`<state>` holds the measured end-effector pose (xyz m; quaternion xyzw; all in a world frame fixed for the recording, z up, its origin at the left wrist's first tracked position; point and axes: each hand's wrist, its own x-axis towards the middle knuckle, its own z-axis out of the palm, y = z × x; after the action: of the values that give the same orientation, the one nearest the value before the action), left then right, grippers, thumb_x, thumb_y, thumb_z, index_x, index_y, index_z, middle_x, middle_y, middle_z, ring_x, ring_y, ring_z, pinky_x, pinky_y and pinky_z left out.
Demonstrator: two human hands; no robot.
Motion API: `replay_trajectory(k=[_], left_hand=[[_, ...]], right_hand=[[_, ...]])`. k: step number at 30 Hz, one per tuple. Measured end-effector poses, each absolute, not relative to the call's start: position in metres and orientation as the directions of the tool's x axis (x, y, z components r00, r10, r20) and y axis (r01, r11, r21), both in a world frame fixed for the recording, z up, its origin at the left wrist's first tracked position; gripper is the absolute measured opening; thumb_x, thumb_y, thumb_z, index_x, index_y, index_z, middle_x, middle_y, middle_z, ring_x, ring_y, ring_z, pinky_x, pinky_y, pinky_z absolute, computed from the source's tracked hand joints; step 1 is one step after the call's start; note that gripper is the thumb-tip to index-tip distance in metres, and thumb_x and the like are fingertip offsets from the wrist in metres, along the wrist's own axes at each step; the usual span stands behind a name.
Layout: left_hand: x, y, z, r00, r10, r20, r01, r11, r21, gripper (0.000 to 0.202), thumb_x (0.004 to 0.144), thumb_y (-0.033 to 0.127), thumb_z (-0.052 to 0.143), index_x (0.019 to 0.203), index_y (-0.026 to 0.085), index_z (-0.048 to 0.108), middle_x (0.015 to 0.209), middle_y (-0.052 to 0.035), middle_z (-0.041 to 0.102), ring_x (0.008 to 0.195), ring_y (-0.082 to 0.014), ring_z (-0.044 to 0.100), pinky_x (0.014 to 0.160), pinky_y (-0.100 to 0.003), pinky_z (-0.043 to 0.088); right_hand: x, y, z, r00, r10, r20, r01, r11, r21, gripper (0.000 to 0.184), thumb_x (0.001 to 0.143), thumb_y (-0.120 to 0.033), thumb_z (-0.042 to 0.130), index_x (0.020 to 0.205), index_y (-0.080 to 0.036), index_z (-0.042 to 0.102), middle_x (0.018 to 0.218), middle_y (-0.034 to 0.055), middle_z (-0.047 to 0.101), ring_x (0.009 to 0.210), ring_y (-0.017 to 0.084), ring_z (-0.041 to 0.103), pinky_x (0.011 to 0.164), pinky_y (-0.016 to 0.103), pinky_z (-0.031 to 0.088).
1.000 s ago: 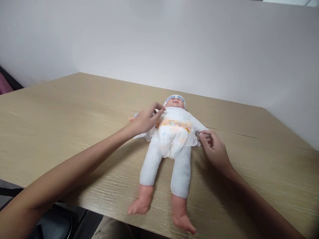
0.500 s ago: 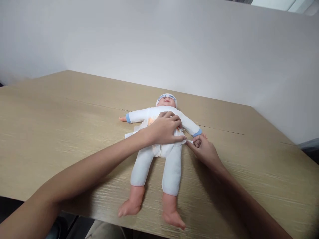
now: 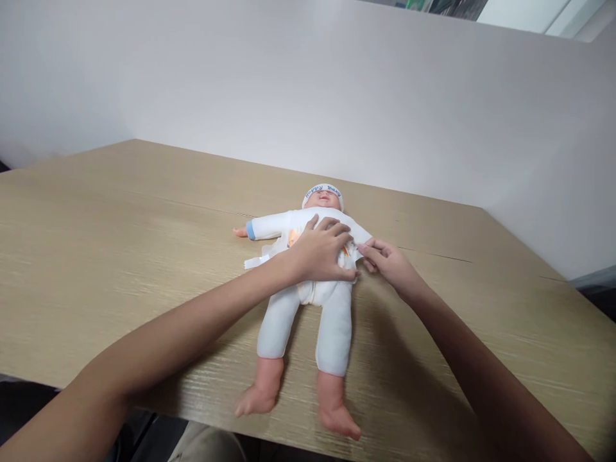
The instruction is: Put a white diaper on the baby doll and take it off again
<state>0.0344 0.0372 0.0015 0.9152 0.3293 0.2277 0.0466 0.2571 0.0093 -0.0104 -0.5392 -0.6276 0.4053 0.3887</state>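
A baby doll in a white outfit with blue cuffs and a white cap lies on its back, its feet toward me. A white diaper is around its hips, with an orange print on the front. My left hand lies over the diaper's front with its fingers spread, pressing on it. At the doll's side on the right, my right hand pinches the diaper's edge or tab. On the left side, a white diaper tab sticks out loose. My right hand hides the doll's hand on that side.
The doll lies on a wooden table with thin seams across its top. A pale wall or partition rises behind the table. My knee shows below the front edge.
My right hand has moved up and slightly left along the diaper's side, now covering the doll's cuff. My left hand stays on the diaper's front. The view has shifted slightly.
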Motion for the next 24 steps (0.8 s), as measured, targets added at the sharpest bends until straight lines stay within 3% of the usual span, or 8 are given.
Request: replay_trajectory(k=[5,8,11,13,15,19,24], left_hand=[[0.034,0.037,0.001,0.654,0.650,0.386,0.577,-0.759,0.300,0.066,0.085,0.059,0.080,0.136,0.019,0.068,0.149,-0.0168,0.069,0.144,-0.0456,0.051,0.128,-0.069,0.032],[0.032,0.038,0.001,0.630,0.672,0.389,0.555,-0.740,0.380,0.081,0.083,0.054,0.083,0.151,0.019,0.058,0.156,-0.0172,0.065,0.150,-0.0453,0.048,0.128,-0.069,0.032],[0.027,0.039,0.003,0.633,0.654,0.414,0.476,-0.750,0.459,0.087,0.085,0.049,0.084,0.160,0.023,0.049,0.162,-0.0161,0.061,0.154,-0.0429,0.048,0.131,-0.068,0.031],[0.020,0.039,0.004,0.636,0.632,0.443,0.396,-0.760,0.516,0.084,0.088,0.048,0.084,0.160,0.023,0.049,0.163,-0.0163,0.061,0.151,-0.0403,0.054,0.130,-0.063,0.036],[0.008,0.036,0.002,0.607,0.629,0.486,0.315,-0.752,0.579,0.074,0.094,0.047,0.080,0.159,0.022,0.052,0.161,-0.0163,0.062,0.148,-0.0361,0.059,0.126,-0.055,0.044],[-0.033,0.028,-0.016,0.487,0.657,0.576,0.249,-0.736,0.629,0.040,0.111,0.041,0.059,0.146,0.022,0.063,0.151,-0.0140,0.069,0.141,-0.0275,0.065,0.120,-0.046,0.052],[-0.102,0.021,-0.045,0.378,0.747,0.547,0.415,-0.665,0.621,0.029,0.112,0.038,0.057,0.133,0.024,0.069,0.137,-0.0100,0.075,0.129,-0.0260,0.069,0.117,-0.047,0.051]], right_hand=[[0.224,0.023,-0.012,-0.117,0.992,0.047,0.346,0.085,-0.934,0.051,0.083,-0.073,0.077,0.081,-0.026,0.059,0.069,-0.0039,0.058,0.063,0.016,0.053,0.060,0.030,0.044],[0.217,0.005,-0.019,-0.028,0.983,0.182,0.349,0.180,-0.920,0.044,0.089,-0.067,0.077,0.098,-0.025,0.066,0.088,0.0025,0.070,0.078,0.021,0.066,0.068,0.033,0.054],[0.219,-0.023,-0.028,-0.043,0.890,0.453,0.513,0.409,-0.755,0.036,0.105,-0.055,0.066,0.123,-0.025,0.074,0.118,0.0109,0.075,0.109,0.028,0.072,0.098,0.046,0.060],[0.223,-0.036,-0.033,-0.178,0.805,0.566,0.614,0.541,-0.575,0.040,0.112,-0.046,0.057,0.142,-0.026,0.072,0.138,0.0142,0.071,0.131,0.032,0.066,0.118,0.055,0.051],[0.228,-0.041,-0.038,-0.297,0.757,0.582,0.642,0.609,-0.466,0.047,0.114,-0.042,0.053,0.155,-0.026,0.066,0.149,0.0156,0.066,0.143,0.034,0.060,0.125,0.060,0.045],[0.237,-0.036,-0.040,-0.300,0.751,0.589,0.638,0.616,-0.461,0.047,0.117,-0.039,0.044,0.154,-0.026,0.068,0.146,0.0145,0.068,0.138,0.033,0.064,0.122,0.058,0.048],[0.219,-0.035,-0.020,-0.214,0.739,0.639,0.673,0.586,-0.452,0.036,0.114,-0.037,0.052,0.139,-0.027,0.075,0.129,0.0127,0.073,0.118,0.031,0.070,0.108,0.052,0.056]])
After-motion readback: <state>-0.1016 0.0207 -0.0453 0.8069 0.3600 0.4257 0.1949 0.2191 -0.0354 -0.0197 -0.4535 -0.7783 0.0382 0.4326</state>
